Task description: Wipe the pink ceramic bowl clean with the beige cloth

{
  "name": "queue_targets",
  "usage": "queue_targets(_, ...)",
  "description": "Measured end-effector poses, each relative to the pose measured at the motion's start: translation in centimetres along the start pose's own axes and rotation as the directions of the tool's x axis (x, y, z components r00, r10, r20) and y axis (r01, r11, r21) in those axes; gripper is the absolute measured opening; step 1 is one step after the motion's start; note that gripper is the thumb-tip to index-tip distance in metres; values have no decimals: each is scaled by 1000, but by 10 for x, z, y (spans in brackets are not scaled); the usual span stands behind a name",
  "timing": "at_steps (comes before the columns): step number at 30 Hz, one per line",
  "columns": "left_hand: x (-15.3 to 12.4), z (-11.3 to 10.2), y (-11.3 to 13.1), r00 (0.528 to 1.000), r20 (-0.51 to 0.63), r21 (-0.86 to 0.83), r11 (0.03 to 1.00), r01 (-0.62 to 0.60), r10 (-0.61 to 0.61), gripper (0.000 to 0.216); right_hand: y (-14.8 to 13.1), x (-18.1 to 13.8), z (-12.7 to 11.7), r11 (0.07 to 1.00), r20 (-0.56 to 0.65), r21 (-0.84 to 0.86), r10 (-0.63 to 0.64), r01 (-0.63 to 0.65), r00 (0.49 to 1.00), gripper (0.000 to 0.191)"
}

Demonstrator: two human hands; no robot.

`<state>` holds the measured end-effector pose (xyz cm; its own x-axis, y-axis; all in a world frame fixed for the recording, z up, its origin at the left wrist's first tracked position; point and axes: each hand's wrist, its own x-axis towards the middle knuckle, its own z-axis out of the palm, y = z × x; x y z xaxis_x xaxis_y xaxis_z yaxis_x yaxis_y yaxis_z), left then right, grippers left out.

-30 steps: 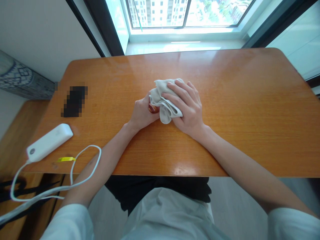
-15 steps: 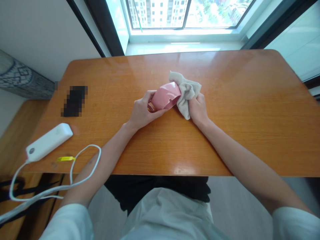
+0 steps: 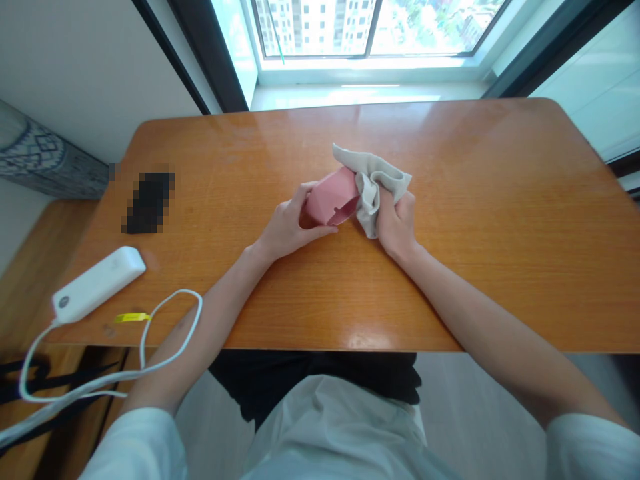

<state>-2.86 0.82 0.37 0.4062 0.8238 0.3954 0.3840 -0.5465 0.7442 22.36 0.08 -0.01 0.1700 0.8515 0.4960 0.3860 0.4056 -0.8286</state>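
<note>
A hollow pink container (image 3: 331,197) with flat facets and a notched rim is tilted on its side above the middle of the table (image 3: 300,300). My left hand (image 3: 287,225) grips it from the left, thumb below and fingers over the top. Its opening faces right and toward me; the inside is mostly out of sight. A crumpled pale grey cloth (image 3: 374,180) is bunched in my right hand (image 3: 397,223), whose fingers are closed and partly hidden by the folds. The cloth touches the container's right end.
On the table's left lie a dark pixelated rectangle (image 3: 149,203) and a white power strip (image 3: 99,285). A white cable (image 3: 199,313) with a yellow tag (image 3: 132,318) loops over my left forearm. Beyond the far edge is a window (image 3: 370,33).
The container has turned a little in my left hand, and its facets show more plainly. The cloth has shifted slightly and spreads farther out on both sides at the top.
</note>
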Motion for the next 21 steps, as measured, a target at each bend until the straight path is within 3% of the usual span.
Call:
queue_targets(3, -2, 2, -2, 998, 57, 40, 999, -11, 9, 95, -7, -3, -2, 985, 24, -21, -168, 169, 985, 45)
queue_targets(5, -2, 4, -3, 997, 80, 34, 999, -21, 18, 96, -15, -5, -4, 952, 77, -12, -304, 306, 949, 39)
queue_targets(9, 1, 6, -1, 991, 121, -24, 998, -51, 54, 79, -30, -8, -8, 869, 167, -55, -478, 492, 862, 43)
queue_targets(14, 2, 3, -1, 987, 111, -53, 992, -114, 119, 53, -37, -12, -8, 795, 241, -160, -544, 586, 804, 49)
queue_targets(18, -4, 4, -6, 987, -10, -28, 987, -158, 158, 55, -41, -14, -4, 809, 333, -205, -472, 551, 816, 50)
queue_targets(21, -6, 7, -9, 988, -11, 39, 988, -152, 153, 54, -47, -18, 1, 790, 377, -191, -489, 582, 787, 48)
